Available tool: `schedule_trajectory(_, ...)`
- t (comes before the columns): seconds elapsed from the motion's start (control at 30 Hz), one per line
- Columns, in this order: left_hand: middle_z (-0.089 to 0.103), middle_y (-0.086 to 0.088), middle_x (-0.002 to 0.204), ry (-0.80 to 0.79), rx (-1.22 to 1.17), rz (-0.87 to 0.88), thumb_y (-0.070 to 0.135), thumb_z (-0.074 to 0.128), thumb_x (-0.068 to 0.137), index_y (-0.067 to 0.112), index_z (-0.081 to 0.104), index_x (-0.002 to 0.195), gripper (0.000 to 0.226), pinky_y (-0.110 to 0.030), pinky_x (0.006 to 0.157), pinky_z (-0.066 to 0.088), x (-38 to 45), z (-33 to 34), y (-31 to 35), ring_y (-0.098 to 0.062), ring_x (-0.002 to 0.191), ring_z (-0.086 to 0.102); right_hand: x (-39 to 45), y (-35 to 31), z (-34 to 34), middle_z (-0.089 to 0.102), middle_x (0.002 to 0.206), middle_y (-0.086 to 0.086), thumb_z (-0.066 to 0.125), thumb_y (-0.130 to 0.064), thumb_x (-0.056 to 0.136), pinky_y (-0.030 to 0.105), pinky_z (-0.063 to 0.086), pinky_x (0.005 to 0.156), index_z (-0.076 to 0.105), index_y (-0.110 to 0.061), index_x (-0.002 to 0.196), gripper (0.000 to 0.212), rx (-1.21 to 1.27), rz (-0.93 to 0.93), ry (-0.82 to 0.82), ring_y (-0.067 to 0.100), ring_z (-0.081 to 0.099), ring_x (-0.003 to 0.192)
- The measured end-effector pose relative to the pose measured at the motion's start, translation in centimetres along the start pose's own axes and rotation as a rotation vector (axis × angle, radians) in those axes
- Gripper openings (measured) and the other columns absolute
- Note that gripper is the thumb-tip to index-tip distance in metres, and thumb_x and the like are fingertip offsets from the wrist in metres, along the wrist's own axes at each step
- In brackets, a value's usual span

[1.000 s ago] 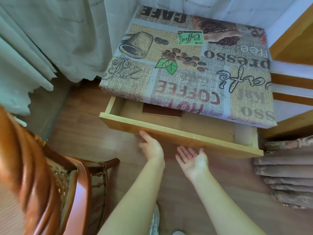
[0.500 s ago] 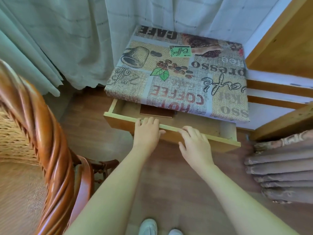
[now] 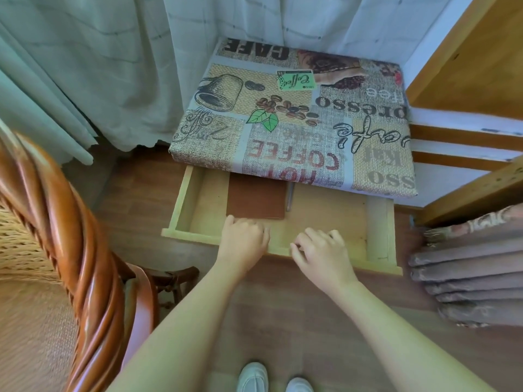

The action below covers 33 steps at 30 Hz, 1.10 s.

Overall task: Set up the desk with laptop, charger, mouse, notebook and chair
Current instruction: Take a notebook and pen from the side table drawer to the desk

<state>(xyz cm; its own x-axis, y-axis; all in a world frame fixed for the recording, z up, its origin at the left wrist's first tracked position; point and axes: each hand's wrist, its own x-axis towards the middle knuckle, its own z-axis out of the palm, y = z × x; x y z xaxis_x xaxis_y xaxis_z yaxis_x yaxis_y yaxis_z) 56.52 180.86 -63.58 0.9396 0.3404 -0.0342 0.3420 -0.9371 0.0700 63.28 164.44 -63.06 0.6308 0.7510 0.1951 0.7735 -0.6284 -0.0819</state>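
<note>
2 white shoes (image 3: pixel 252 376) on wood floor. Wicker chair (image 3: pixel 82 267) close at left. Both hands, left hand (image 3: pixel 244 241) & right hand (image 3: pixel 322 251), curled over drawer (image 3: pixel 181 206) front edge. Inside: 1 brown notebook (image 3: pixel 256 200), 1 pen (image 3: pixel 289 200) beside it. Surface (image 3: pixel 294 114) w/ coffee-print cloth is otherwise bare.

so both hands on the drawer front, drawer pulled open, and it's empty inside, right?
Not empty. The head view shows a brown notebook lying flat in the drawer, with a pen-like item beside it. The rest holds: left hand and right hand both rest on the front edge, drawer open.
</note>
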Motion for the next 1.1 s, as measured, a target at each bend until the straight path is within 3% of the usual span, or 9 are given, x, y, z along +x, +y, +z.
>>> schedule_trajectory(0.17, 0.061, -0.004, 0.060, -0.044, -0.107, 0.002, 0.026, 0.054, 0.087, 0.015, 0.059, 0.057, 0.032, -0.031, 0.062, 0.028, -0.6, 0.5, -0.4, -0.028, 0.055, 0.055, -0.6, -0.3, 1.2, 0.058, 0.059, 0.000, 0.050, -0.024, 0.082, 0.032, 0.040, 0.053, 0.060, -0.016, 0.064, 0.022, -0.014, -0.053, 0.010, 0.025, 0.054, 0.044)
schedule_trajectory(0.3, 0.060, -0.006, 0.074, -0.149, -0.255, -0.174, 0.033, 0.043, 0.093, 0.015, 0.052, 0.067, 0.033, -0.030, 0.059, 0.036, 1.1, 0.5, -0.9, -0.028, 0.070, 0.054, 1.0, -0.1, 1.6, 0.060, 0.058, -0.002, 0.049, -0.026, 0.080, 0.028, 0.041, 0.045, 0.063, -0.017, 0.065, 0.023, 0.021, 0.034, -0.003, 0.024, 0.055, 0.043)
schedule_trajectory(0.4, 0.062, -0.002, 0.103, -0.182, -0.440, -0.324, 0.030, 0.050, 0.089, 0.018, 0.063, 0.094, 0.018, -0.032, 0.076, 0.047, 2.8, 1.4, -1.5, -0.023, 0.096, 0.058, 3.0, 0.2, 1.8, 0.060, 0.060, -0.001, 0.061, -0.020, 0.074, 0.027, 0.042, 0.044, 0.062, -0.017, 0.065, 0.010, 0.018, 0.073, -0.062, 0.023, 0.059, 0.049)
schedule_trajectory(0.5, 0.050, -0.008, 0.129, -0.182, -0.575, -0.423, 0.029, 0.061, 0.083, 0.016, 0.051, 0.127, 0.047, -0.040, 0.100, 0.042, 4.4, 2.8, -2.1, -0.027, 0.121, 0.048, 4.9, 0.8, 2.5, 0.064, 0.075, 0.003, 0.069, -0.015, 0.069, 0.032, 0.047, 0.051, 0.066, -0.014, 0.079, 0.011, 0.046, 0.155, -0.219, 0.028, 0.065, 0.066)
schedule_trajectory(0.63, 0.018, -0.011, 0.154, -0.143, -0.612, -0.558, 0.030, 0.066, 0.080, 0.014, 0.024, 0.147, 0.080, -0.042, 0.112, 0.027, 5.9, 3.3, -2.6, -0.032, 0.138, 0.025, 7.0, 1.4, 3.9, 0.058, 0.114, 0.002, 0.055, -0.020, 0.083, 0.037, 0.050, 0.074, 0.059, -0.022, 0.117, 0.034, 0.105, 0.257, -0.366, 0.026, 0.058, 0.102)
schedule_trajectory(0.7, 0.023, -0.013, 0.152, -0.108, -0.656, -0.658, 0.031, 0.069, 0.080, 0.010, 0.021, 0.147, 0.085, -0.041, 0.111, 0.026, 6.6, 3.6, -2.9, -0.034, 0.136, 0.028, 7.8, 1.6, 4.5, 0.052, 0.120, 0.003, 0.051, -0.021, 0.085, 0.038, 0.049, 0.079, 0.054, -0.025, 0.125, 0.040, 0.144, 0.303, -0.394, 0.027, 0.054, 0.107)
schedule_trajectory(0.8, 0.043, -0.014, 0.141, 0.024, -0.749, -0.755, 0.029, 0.070, 0.081, 0.008, 0.035, 0.140, 0.072, -0.038, 0.107, 0.029, 7.5, 4.1, -3.0, -0.033, 0.129, 0.039, 8.6, 1.8, 5.4, 0.050, 0.124, 0.004, 0.048, -0.022, 0.088, 0.038, 0.048, 0.080, 0.051, -0.028, 0.130, 0.043, 0.106, 0.307, -0.409, 0.029, 0.052, 0.106)
schedule_trajectory(0.93, 0.057, -0.009, 0.125, 0.187, -0.943, -0.888, 0.024, 0.075, 0.076, 0.011, 0.050, 0.126, 0.057, -0.039, 0.103, 0.039, 8.1, 5.0, -3.3, -0.027, 0.117, 0.052, 9.4, 2.0, 5.9, 0.051, 0.125, 0.007, 0.050, -0.025, 0.090, 0.038, 0.049, 0.076, 0.062, -0.018, 0.110, 0.025, 0.091, 0.321, -0.373, 0.031, 0.054, 0.103)
schedule_trajectory(1.1, 0.061, -0.001, 0.103, 0.193, -1.295, -1.089, 0.023, 0.075, 0.080, 0.009, 0.056, 0.119, 0.045, -0.023, 0.084, 0.040, 8.1, 5.1, -3.0, -0.016, 0.093, 0.057, 9.5, 2.7, 6.0, 0.055, 0.114, 0.013, 0.051, -0.008, 0.088, 0.038, 0.049, 0.076, 0.062, -0.006, 0.103, 0.019, 0.164, 0.429, -0.378, 0.035, 0.059, 0.095)
